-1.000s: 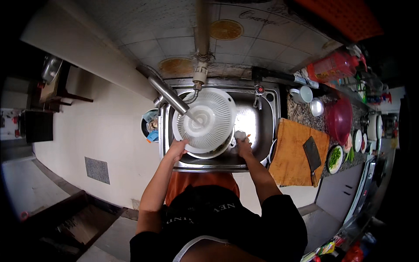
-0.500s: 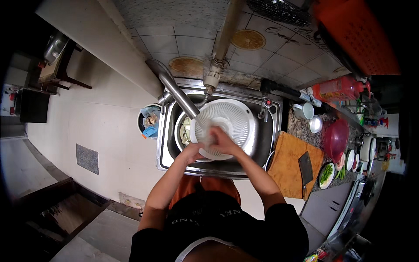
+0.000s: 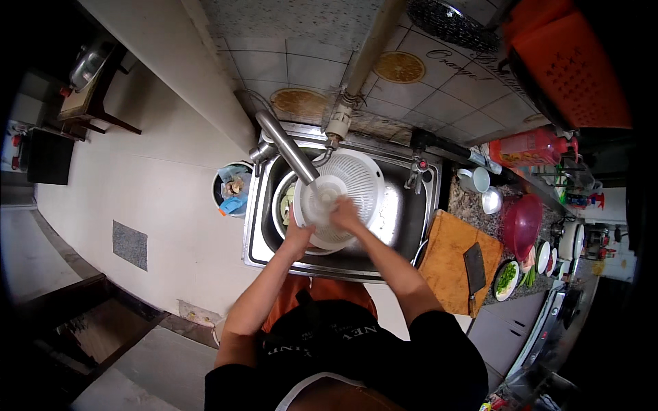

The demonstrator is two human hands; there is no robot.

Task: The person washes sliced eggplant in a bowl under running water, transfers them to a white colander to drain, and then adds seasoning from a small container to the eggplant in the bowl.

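Observation:
A white slotted plastic colander (image 3: 356, 179) is in the steel sink (image 3: 410, 205), under the faucet (image 3: 291, 152). My left hand (image 3: 298, 237) is closed on its near left rim. My right hand (image 3: 346, 215) is against the colander's middle, its fingertips smeared by motion, so I cannot make out whether anything is in them. Partly under the colander's left side is a pale bowl (image 3: 277, 220) holding light green slices (image 3: 287, 204); the colander hides the rest of it.
Right of the sink lie a wooden cutting board (image 3: 445, 264) and a cleaver (image 3: 474, 267). Beyond are a plate of chopped greens (image 3: 506, 279), a pink basin (image 3: 523, 226) and a light blue mug (image 3: 474, 180). A lined waste bin (image 3: 234, 188) stands left of the sink.
The colander has shifted slightly left, with my left hand still on its rim. My right hand remains at its middle, blurred in both frames. The whole view has shifted a little.

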